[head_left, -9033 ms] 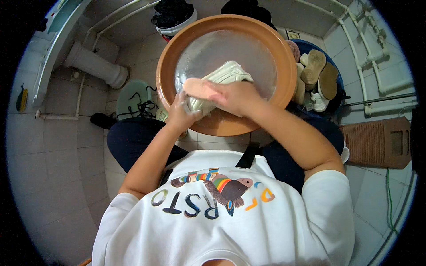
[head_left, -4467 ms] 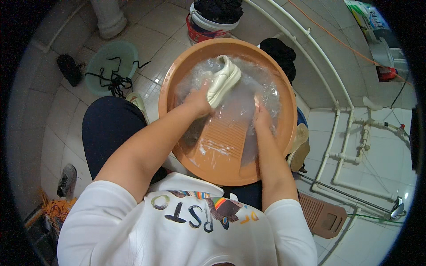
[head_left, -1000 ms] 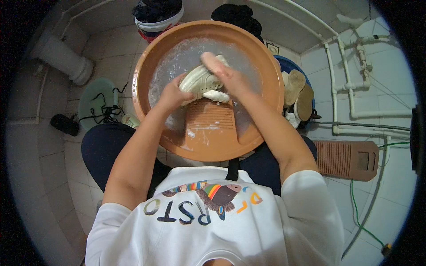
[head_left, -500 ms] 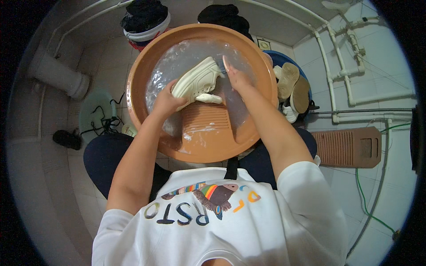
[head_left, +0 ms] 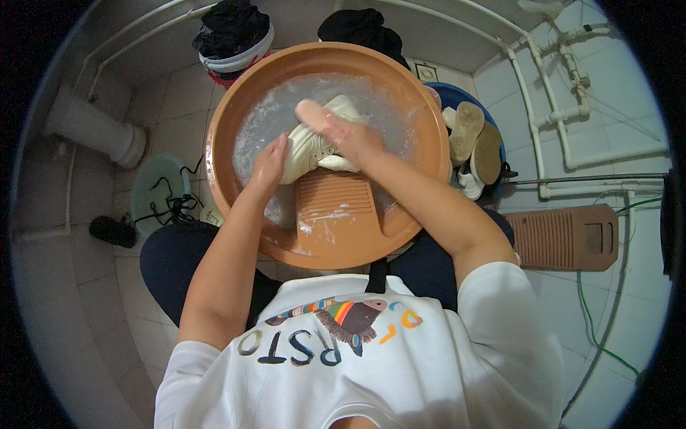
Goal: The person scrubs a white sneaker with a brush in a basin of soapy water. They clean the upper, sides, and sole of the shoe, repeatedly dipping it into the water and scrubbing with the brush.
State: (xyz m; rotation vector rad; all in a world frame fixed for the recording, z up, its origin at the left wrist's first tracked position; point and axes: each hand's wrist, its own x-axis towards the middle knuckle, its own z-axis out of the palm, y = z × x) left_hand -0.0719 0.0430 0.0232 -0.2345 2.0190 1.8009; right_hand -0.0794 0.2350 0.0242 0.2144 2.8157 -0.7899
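Note:
A cream lace-up shoe (head_left: 303,154) is tilted over the soapy water in a round orange tub (head_left: 343,259). My left hand (head_left: 270,159) grips the near left end of the shoe. My right hand (head_left: 357,143) is closed around a scrubbing brush (head_left: 313,114) with a pale pink back, which lies across the shoe's upper. The brush's bristles are hidden now. A pale rounded piece (head_left: 336,164) shows beside the shoe, at the top of the tub's ribbed washboard (head_left: 334,196); I cannot tell whether it belongs to the shoe.
A blue basin (head_left: 498,118) on the right holds several shoes and insoles (head_left: 468,129). Behind it lies a brown washboard (head_left: 564,238). On the left stand a pale green basin (head_left: 153,182) with black laces and a black brush-like thing (head_left: 112,231). A bucket (head_left: 236,61) holds dark cloth.
My right hand has swung left with the brush, from beside the shoe to over its upper. The shoe has tipped lower, still in my left hand.

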